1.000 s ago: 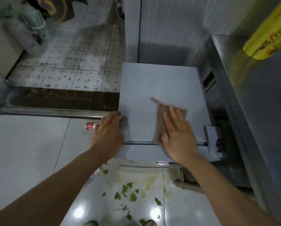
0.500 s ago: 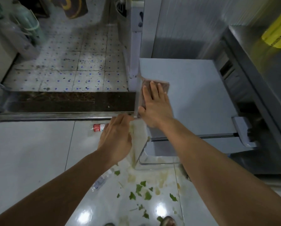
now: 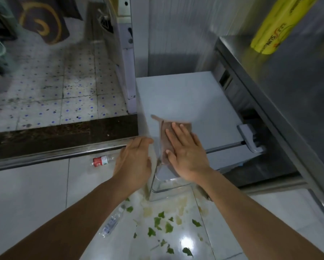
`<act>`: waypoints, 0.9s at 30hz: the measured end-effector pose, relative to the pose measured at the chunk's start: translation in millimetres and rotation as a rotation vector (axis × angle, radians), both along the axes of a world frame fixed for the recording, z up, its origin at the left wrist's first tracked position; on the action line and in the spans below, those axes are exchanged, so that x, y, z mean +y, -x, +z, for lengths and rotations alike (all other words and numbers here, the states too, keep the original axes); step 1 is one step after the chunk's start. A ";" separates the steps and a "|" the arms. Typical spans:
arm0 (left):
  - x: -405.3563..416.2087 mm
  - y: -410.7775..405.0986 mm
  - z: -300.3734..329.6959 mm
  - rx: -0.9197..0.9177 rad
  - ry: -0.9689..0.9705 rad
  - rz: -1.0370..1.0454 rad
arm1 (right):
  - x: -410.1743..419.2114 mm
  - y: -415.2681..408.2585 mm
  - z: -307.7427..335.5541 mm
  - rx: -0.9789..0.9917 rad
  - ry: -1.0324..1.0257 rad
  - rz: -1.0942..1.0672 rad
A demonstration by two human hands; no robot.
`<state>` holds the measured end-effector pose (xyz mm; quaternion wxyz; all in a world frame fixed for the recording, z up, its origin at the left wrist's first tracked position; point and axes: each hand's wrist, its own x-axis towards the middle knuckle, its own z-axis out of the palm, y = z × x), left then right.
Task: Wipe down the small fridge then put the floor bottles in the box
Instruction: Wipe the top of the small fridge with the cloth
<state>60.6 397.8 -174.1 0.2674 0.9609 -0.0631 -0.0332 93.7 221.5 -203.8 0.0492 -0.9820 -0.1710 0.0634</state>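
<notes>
I see my right hand (image 3: 186, 152) flat, fingers spread, pressing a brown cloth (image 3: 166, 136) on the fridge (image 3: 191, 98)'s smooth grey top near its front left corner. My left hand (image 3: 134, 158) lies relaxed against the fridge's left edge, holding nothing. Two clear plastic bottles, one red-labelled (image 3: 101, 161), one blue-labelled (image 3: 111, 223), lie on the glossy floor (image 3: 26, 194).

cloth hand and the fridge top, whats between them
In the head view, the brown cloth lies flat between the right hand and the small fridge top; nothing else sits there.
</notes>
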 end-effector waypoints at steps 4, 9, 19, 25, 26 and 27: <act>-28.0 -10.6 -3.1 -0.018 -0.072 -0.057 | -53.7 -29.0 1.3 -0.013 0.074 -0.117; -73.8 -18.2 -11.9 -0.064 -0.115 -0.039 | -111.7 -48.3 6.6 -0.019 0.140 -0.299; -106.9 -21.8 -14.1 -0.114 -0.197 0.179 | -139.4 -57.6 28.3 -0.011 0.214 -0.351; -113.3 -16.1 -21.6 -0.129 -0.234 0.203 | -149.0 3.7 30.0 -0.009 0.178 -0.270; -113.1 -16.4 -22.6 -0.129 -0.234 0.209 | -150.0 13.8 28.5 -0.009 0.177 -0.282; -112.8 -16.1 -23.7 -0.131 -0.236 0.217 | -151.8 24.1 26.9 -0.009 0.178 -0.291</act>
